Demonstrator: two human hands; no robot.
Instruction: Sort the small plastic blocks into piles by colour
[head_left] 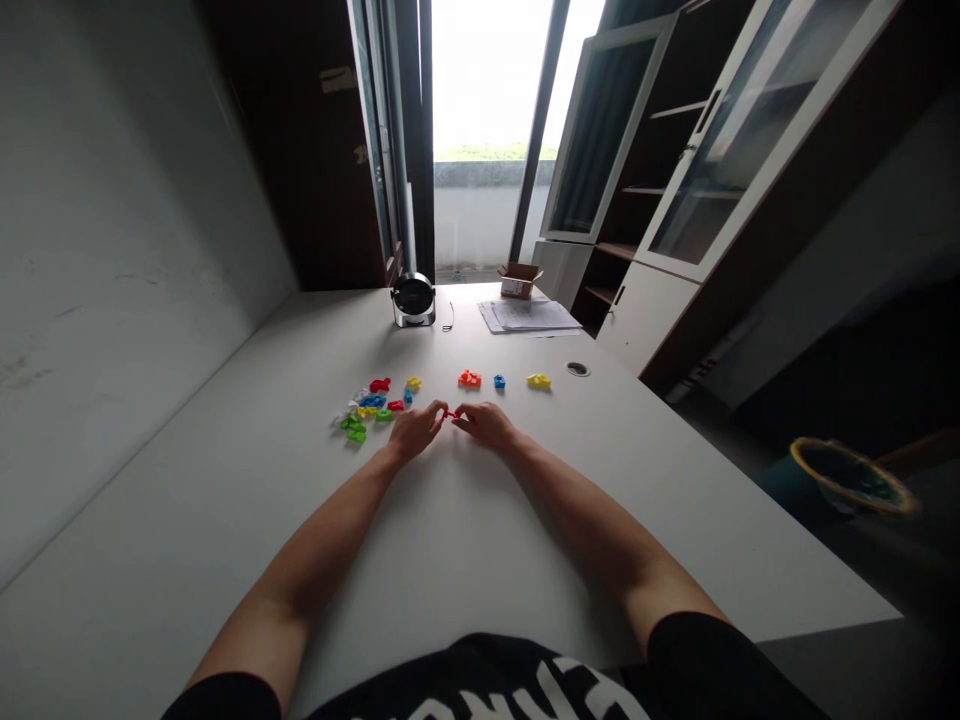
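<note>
From where I stand, the left hand (416,432) and right hand (487,425) meet above the white surface (570,480), each grip pinched at the fingertips on a small red plastic piece (450,413), partly hidden between them. It looks light and stiff, though small and smooth enough to slip, so its outer edges seem the best place to hold. A heap of coloured plastic pieces (366,408) lies just left, with an orange piece (469,379), a blue piece (499,381) and a yellow piece (538,380) ahead.
</note>
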